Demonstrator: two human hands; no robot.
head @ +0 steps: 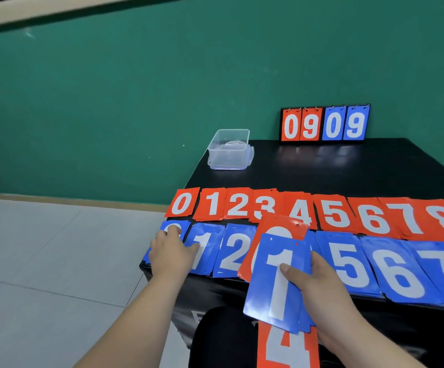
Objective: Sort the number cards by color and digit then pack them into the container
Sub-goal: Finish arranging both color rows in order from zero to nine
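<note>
Red number cards (335, 212) lie in a row from 0 to 8 on the black table (348, 166), with a row of blue number cards (391, 269) in front of them. My left hand (171, 251) rests flat on the blue 0 pile (169, 228) at the table's left corner. My right hand (319, 285) grips a fanned stack of cards: a blue 1 card (276, 282) on top, a red card (279, 227) behind it and a red 4 card (287, 346) below. The clear plastic container (229, 150) stands at the far left edge.
A flip scoreboard (324, 123) reading 09 in red and 09 in blue stands at the table's back edge against the green wall. Grey floor tiles lie to the left of the table. My dark-clothed knee (221, 338) shows below the table front.
</note>
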